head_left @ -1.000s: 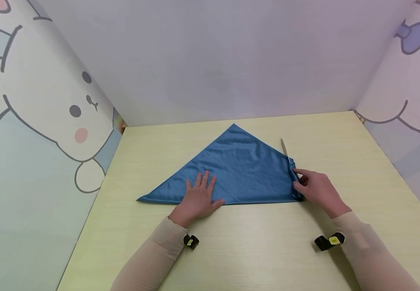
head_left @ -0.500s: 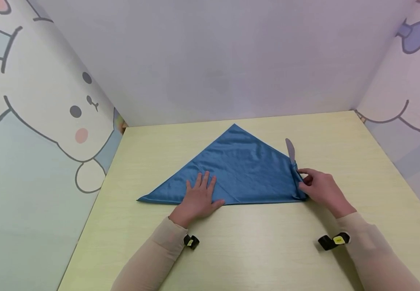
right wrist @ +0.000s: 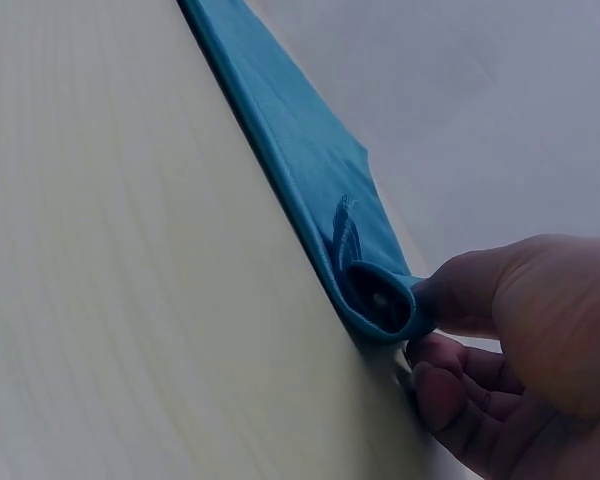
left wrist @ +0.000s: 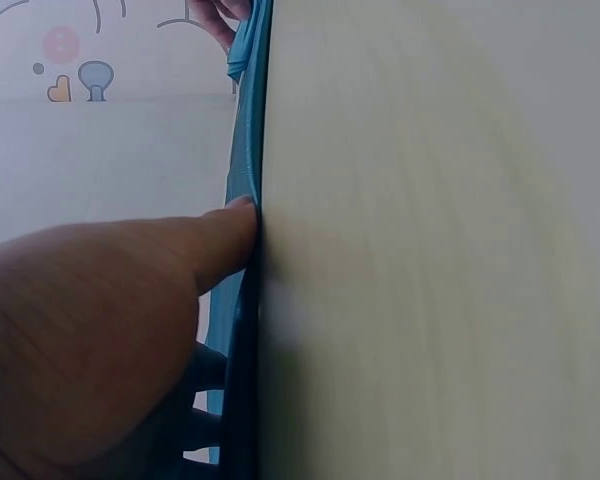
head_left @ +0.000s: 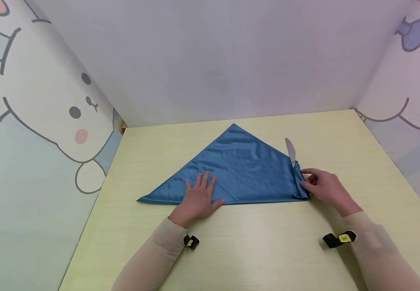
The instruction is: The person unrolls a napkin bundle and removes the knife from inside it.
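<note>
A blue cloth [head_left: 246,169], folded into a triangle, lies on the table with its point toward the back wall. My left hand [head_left: 198,199] rests flat on its left half, fingers spread. At the right end the cloth is turned over into a loose roll [right wrist: 380,305], and my right hand [head_left: 325,186] pinches it, the thumb on the roll and the fingers curled at its outer side. A table knife blade [head_left: 290,149] sticks out of the roll's far end; its handle is hidden inside the cloth. The left wrist view shows the left thumb [left wrist: 225,240] along the cloth's front edge.
The pale wooden table [head_left: 261,242] meets a plain wall [head_left: 228,60] at the back. Side walls with cartoon drawings [head_left: 82,105] stand at left and right. Each wrist carries a small black camera [head_left: 191,241].
My right hand has moved slightly right, and the rolled end of the cloth has shifted right with it. The knife blade has turned from edge-on to its broad side. My left hand stays put.
</note>
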Demonstrator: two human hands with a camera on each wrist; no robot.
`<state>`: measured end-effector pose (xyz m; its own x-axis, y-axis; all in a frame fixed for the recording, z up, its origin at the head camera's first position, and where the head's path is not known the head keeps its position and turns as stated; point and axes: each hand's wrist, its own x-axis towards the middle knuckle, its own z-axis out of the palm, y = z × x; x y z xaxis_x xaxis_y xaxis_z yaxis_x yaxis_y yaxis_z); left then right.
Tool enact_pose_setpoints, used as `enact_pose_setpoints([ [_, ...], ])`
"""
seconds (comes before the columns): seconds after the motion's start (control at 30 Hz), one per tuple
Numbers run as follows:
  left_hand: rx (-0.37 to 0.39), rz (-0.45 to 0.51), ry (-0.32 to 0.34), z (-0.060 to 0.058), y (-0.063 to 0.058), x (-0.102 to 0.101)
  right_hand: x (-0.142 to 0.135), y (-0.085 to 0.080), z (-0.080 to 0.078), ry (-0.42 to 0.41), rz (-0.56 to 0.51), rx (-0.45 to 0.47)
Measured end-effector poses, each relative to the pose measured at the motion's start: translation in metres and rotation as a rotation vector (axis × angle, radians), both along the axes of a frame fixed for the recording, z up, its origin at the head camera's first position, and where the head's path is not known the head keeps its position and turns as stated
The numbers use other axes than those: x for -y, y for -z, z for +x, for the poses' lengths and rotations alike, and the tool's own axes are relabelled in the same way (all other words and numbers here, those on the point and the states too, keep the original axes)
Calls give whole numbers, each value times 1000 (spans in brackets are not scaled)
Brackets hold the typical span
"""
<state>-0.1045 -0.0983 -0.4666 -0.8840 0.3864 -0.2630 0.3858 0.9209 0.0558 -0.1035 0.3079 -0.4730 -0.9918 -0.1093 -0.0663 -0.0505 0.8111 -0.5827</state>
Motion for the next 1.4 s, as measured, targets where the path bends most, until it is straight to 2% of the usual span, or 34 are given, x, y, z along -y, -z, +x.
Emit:
enact_pose_setpoints([
  [0.27,-9,2,0,-1,2,2,-3,-4,3,-2,-1,-14],
  [0.43,-18,10,4,0,2,2,5,-7,6,5,24,-86],
  [0.63,-8,-9,-4,-1,0,2,21,-7,6,-84,87,-191],
  [0.9,-9,-6,7,-1,-1,2,25,-4,9,-100,124,-250],
  [1.07,-9,-9,5,0,0,2,23,-2,9,-101,128,-253],
  [1.4,-14,-8,9,-1,2,2,22,-3,7,-83,137,-199],
])
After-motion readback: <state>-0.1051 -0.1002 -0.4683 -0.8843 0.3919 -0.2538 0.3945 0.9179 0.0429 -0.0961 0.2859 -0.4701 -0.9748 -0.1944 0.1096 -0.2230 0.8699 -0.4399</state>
